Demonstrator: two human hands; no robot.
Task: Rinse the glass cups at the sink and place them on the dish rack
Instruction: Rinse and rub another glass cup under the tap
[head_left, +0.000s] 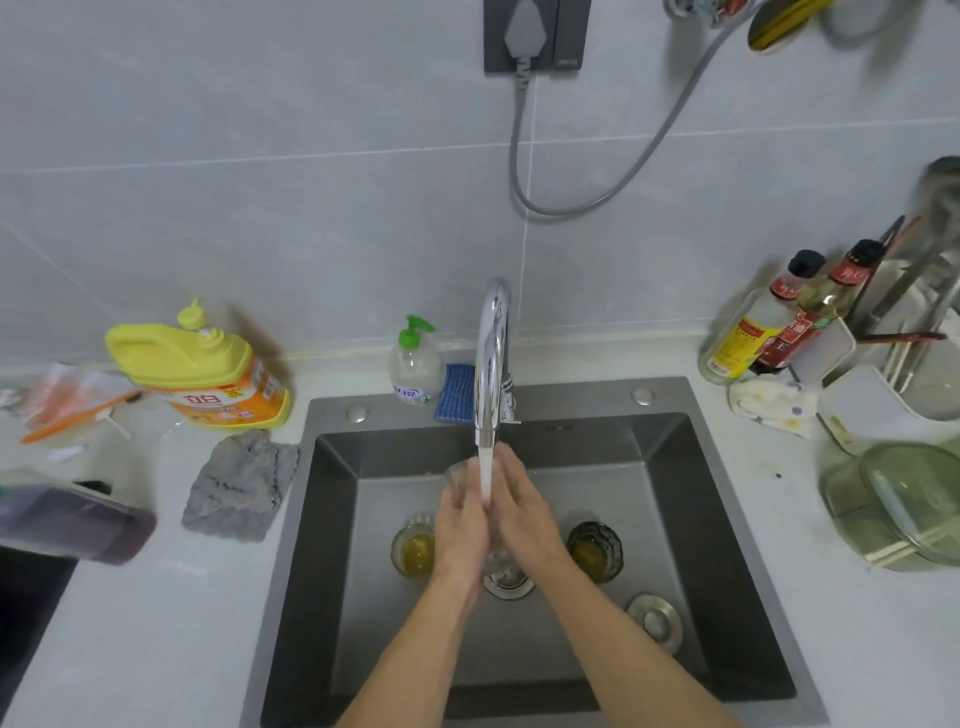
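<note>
Now the left hand (460, 525) grips the cup (456, 475) under the tap (491, 364), and the right hand (524, 512) presses its side. Wet glass looks slick and brittle, so best clasp the wall.

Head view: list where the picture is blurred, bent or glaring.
Head view, upper part: wide-angle distortion bows the wall tile seams. Head view, right edge: the utensil rack is smeared with blur. Head view, centre: the faucet shows bright glare, and the clear glass cup is hard to outline beside the white water stream. Shadows are soft throughout.
</note>
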